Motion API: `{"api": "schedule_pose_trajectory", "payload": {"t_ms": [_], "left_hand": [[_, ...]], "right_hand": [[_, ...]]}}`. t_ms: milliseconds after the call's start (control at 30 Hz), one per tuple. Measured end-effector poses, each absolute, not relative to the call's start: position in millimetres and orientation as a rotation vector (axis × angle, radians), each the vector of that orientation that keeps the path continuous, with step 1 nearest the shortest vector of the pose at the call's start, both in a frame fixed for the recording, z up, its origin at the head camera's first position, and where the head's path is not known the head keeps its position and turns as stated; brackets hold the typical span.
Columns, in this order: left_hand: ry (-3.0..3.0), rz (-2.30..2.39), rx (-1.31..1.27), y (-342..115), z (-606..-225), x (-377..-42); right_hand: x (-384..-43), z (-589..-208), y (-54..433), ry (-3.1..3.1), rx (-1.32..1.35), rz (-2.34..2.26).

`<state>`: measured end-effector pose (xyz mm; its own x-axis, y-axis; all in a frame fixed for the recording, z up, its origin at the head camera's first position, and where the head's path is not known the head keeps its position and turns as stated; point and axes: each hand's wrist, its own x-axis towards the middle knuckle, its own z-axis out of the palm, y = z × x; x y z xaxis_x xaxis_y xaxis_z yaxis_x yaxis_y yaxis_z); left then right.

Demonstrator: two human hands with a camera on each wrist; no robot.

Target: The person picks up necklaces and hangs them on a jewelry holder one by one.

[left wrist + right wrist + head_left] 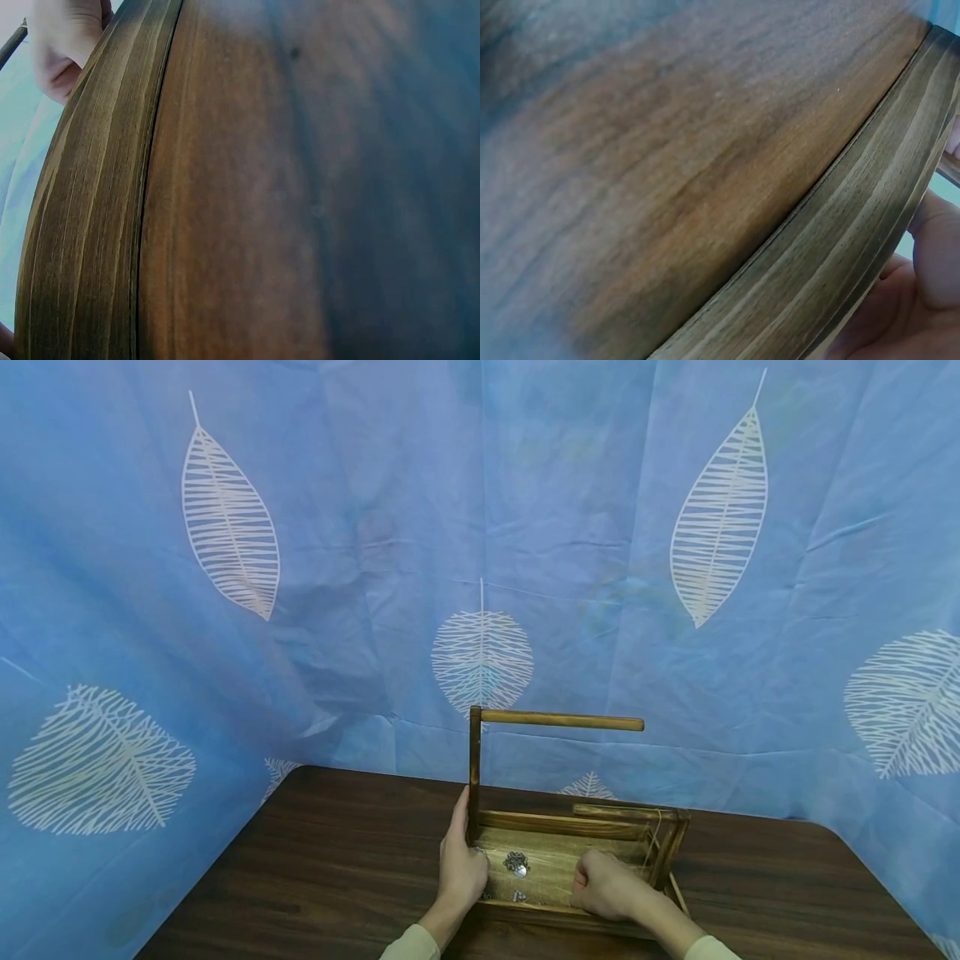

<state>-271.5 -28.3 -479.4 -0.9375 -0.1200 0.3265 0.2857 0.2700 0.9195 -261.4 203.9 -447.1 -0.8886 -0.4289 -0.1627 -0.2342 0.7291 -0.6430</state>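
A wooden jewelry stand (562, 910) rests on the table, with a shallow tray at its base. On its left side rises a tall post with a crossbar (562, 720) reaching right. My left hand (461, 872) grips the stand's left end, its fingers up along the post. Small dark and silvery metal pieces (516, 862) lie in a pile on the tray floor. My right hand (609, 885) reaches over the front wall into the tray's right half, fingers curled down; I cannot tell whether they pinch anything. The front wall (90, 195) fills part of the left wrist view.
A lower wooden bar (622, 812) joins the short right post, where a thin strand (654, 835) hangs. The dark wooden table (360, 843) runs out to both sides. Behind it hangs a blue cloth (570, 527) with white leaf prints.
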Motion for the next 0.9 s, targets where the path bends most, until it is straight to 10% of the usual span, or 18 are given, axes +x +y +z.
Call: {"api": "schedule_pose_trajectory", "payload": {"t_ms": [900], "left_hand": [[-2.198, -1.73, -0.142, -27.8, -478.8, -271.3]], "right_hand": [[-261.5, -441.9, 206.5, 2.482, -0.682, -1.224]]}}
